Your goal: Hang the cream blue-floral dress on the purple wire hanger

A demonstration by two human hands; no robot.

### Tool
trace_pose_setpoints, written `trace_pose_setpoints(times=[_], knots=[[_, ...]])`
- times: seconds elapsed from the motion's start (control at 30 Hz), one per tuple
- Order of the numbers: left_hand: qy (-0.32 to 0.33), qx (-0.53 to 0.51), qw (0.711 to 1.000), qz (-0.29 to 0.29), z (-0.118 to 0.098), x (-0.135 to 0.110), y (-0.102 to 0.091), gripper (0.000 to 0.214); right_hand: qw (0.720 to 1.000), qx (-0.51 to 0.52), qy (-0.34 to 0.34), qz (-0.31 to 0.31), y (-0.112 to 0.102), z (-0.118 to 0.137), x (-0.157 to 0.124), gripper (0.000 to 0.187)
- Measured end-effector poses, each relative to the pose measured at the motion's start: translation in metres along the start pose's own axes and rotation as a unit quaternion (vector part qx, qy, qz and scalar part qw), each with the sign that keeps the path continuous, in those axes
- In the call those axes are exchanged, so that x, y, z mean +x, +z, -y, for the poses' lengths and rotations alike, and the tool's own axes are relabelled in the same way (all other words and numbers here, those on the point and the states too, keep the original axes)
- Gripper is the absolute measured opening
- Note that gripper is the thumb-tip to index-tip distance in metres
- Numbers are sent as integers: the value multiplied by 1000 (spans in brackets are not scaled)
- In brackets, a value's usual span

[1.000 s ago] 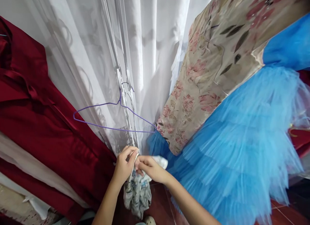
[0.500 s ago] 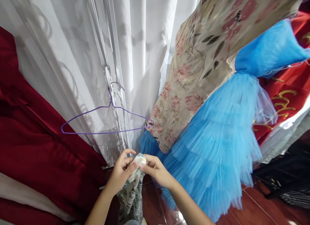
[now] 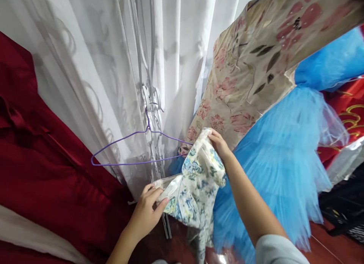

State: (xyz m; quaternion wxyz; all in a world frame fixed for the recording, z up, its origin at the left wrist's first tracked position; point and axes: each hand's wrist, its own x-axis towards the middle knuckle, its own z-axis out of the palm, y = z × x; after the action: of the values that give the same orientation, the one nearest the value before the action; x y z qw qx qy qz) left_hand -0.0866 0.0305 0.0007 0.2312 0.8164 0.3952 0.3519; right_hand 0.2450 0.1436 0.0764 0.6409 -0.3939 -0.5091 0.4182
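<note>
A white garment with blue and yellow floral print (image 3: 200, 180) hangs spread between my hands. My left hand (image 3: 149, 207) is closed on its left edge, fingers behind and thumb in front. My right hand (image 3: 219, 142) grips the upper right part, raised higher than the left. A purple wire hanger (image 3: 122, 139) hangs by its hook from a white metal stand (image 3: 153, 101). The hanger's right end passes behind the garment and is hidden there. Whether the cloth touches the hanger I cannot tell.
Dark red cloth (image 3: 57, 173) hangs at the left, white curtain (image 3: 179, 40) behind. To the right are a beige floral dress (image 3: 227, 89), a blue tiered tulle dress (image 3: 270, 154) and red cloth with gold trim (image 3: 351, 112). Dark red tiles (image 3: 321, 249) cover the floor.
The garment, bunched between both hands low down before, is now raised and spread open. My right hand has moved up and right to the hanger's right end; the hands are farther apart.
</note>
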Motion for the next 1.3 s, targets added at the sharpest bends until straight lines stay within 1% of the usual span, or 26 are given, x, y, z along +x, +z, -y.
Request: trace_pose_setpoints(times=[0.07,0.13,0.2,0.27,0.33,0.4,0.5,0.57,0.6,0.67,0.73,0.8,0.87,0.9,0.97,1.03,1.07,1.13,1.17,1.23,1.3], knots=[[7,7,1000,-25,4,0,-23,10,999,-7,13,37,25,-1,23,32],[31,27,998,-53,9,-1,-49,7,996,-17,32,79,52,-4,36,34],[65,72,993,-74,19,-3,-79,4,991,-24,47,119,75,-4,38,35],[90,142,982,-81,35,-6,-110,4,982,-32,62,176,89,0,34,35],[93,228,967,-66,56,-10,-141,6,968,-37,69,237,96,6,27,34],[76,304,948,-47,79,-14,-170,6,957,-41,74,279,97,11,22,33],[39,384,922,-40,107,-12,-206,11,952,-44,88,291,96,13,17,36],[29,416,907,-51,115,-5,-224,15,951,-37,96,291,94,11,16,40],[27,427,902,-60,116,0,-232,17,951,-32,96,291,93,9,16,42],[25,439,894,-85,110,13,-244,20,953,-25,89,289,91,7,16,43],[23,435,894,-109,97,27,-250,23,953,-23,79,292,91,5,16,40],[27,398,908,-129,79,42,-248,26,950,-16,79,301,94,5,16,38],[39,321,936,-142,60,56,-238,30,949,5,89,302,97,5,13,38],[42,281,948,-147,52,63,-231,31,952,21,90,293,97,4,10,37],[35,228,958,-171,39,73,-212,32,961,58,84,258,93,1,-2,39],[26,218,950,-221,32,79,-192,34,973,73,63,207,81,-6,-19,43],[30,218,943,-250,29,81,-183,33,981,58,48,181,73,-10,-27,43],[54,215,930,-294,26,82,-170,27,991,-14,5,133,58,-15,-40,36],[66,218,924,-307,24,82,-166,23,992,-58,-24,111,52,-15,-43,34],[76,230,915,-323,21,84,-162,20,986,-124,-81,81,46,-5,-43,39],[70,241,910,-331,18,87,-160,22,978,-151,-123,75,51,17,-38,40]])
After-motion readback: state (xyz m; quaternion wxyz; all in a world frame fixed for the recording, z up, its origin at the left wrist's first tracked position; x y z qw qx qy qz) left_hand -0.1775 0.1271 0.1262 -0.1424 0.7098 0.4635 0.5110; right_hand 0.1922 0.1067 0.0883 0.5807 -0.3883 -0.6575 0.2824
